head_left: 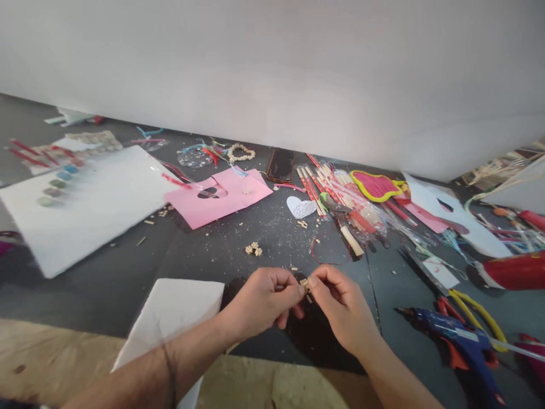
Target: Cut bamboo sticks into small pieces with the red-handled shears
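Between the fingertips of both hands is a small cluster of short wooden stick pieces (304, 284), partly hidden by the fingers. My left hand (270, 298) pinches its left side, and my right hand (340, 307) pinches its right side. Just beyond my left hand, a few flower-like clusters of cut stick pieces (254, 249) lie on the dark table (204, 250). A loose cut piece (294, 268) rests close to the fingertips. Behind my right hand curves a thin red cord (331, 262).
At right lie a blue glue gun (451, 332) and yellow-handled scissors (477, 312). Wrapped chopsticks (323, 184), pliers (334, 204) and a phone (281, 165) are farther back. Pink paper (204, 207), a white board (97, 216) and white foam (183, 295) occupy the left.
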Demonstrator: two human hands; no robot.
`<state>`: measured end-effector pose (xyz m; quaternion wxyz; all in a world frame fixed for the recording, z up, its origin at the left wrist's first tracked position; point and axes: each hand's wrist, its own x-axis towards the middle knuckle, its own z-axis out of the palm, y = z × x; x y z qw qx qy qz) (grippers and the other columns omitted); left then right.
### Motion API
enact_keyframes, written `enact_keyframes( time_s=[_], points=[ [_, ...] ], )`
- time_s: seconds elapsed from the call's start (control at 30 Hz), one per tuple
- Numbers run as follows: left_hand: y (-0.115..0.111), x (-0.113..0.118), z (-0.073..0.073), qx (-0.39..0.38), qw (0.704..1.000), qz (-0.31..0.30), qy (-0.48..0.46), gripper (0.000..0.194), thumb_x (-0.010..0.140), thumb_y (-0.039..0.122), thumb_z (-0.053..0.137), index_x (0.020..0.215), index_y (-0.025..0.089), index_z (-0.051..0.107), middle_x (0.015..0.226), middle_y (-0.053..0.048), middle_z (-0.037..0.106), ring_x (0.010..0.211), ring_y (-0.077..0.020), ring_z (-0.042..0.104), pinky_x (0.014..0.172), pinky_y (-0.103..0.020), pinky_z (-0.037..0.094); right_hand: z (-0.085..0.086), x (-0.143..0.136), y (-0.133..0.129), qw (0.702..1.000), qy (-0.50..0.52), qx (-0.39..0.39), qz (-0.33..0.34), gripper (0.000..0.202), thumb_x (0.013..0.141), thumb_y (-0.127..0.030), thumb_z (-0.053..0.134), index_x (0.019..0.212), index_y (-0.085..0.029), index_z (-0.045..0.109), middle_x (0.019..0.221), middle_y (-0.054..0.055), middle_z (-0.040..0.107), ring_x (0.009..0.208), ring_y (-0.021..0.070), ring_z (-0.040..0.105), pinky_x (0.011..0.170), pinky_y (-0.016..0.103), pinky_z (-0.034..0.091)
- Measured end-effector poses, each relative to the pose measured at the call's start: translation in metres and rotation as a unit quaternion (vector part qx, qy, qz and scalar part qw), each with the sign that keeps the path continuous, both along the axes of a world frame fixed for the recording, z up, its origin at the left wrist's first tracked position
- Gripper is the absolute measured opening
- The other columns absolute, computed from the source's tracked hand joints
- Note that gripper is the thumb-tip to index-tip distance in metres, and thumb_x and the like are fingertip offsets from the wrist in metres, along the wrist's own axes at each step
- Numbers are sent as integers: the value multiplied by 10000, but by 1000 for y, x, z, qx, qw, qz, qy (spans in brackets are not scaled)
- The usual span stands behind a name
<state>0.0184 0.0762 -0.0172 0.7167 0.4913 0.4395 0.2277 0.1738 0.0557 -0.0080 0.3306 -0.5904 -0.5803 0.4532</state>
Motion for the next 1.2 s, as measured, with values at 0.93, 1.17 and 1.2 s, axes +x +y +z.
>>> enact_keyframes(
  time_s=[0.93,1.17,1.2],
  points=[
    [19,-14,-4,-86,974,93,-187,233,735,355,577,681,137,516,565,-16,622,324,-15,306,322,-148,133,33,67,81,811,-555,172,71,203,841,-217,469,950,-143,624,1062,159,576,1058,286,481,942,476,326],
    [21,-17,-5,-79,973,98,-193,210,738,332,569,684,136,517,562,-10,610,338,-14,313,328,-148,129,19,92,120,792,-603,76,55,300,867,-337,516,1121,-178,534,1126,62,564,927,172,578,782,381,491],
    [20,-16,-6,-78,974,92,-193,208,741,332,565,686,138,517,563,-10,609,336,-15,315,327,-149,128,18,91,120,794,-601,74,54,294,869,-332,513,1122,-184,537,1136,67,561,936,174,575,788,378,490]
  ],
)
